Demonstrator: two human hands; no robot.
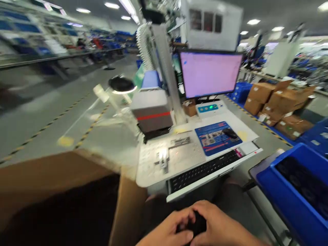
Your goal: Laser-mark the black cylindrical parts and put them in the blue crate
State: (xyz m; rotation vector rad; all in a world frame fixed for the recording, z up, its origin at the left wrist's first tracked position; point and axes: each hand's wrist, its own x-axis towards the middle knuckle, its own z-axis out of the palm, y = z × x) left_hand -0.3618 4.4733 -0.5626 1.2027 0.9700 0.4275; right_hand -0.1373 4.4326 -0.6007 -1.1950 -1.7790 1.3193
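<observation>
Left of your grip, and nearest on that side, stands an open carton [133, 201], its inside too dark to read. Ahead and a little left, beyond the near edge of the white tabletop [241, 118], lies a metal plate [189, 155] with flat stops [167, 160] on it, under the grey machine head [153, 112]. Your left hand [166, 229] and right hand [217, 225] meet low in front of you, fingers curled round a black piece [200, 223]; the grip is closed on it from both sides, though your fingers hide most of its shape. You seem to be at a handling stage, with the piece held clear of the plate; any shift of it calls for steady pressure from both hands and room past the keyboard tray [194, 188] just ahead. Beyond the tray, ahead and right, are the mat [215, 145] and mouse [230, 132], with the screen [210, 73] behind. Well right of your grip, a blue bin [282, 198] holds dark parts [304, 181], too blurred to tell apart.
</observation>
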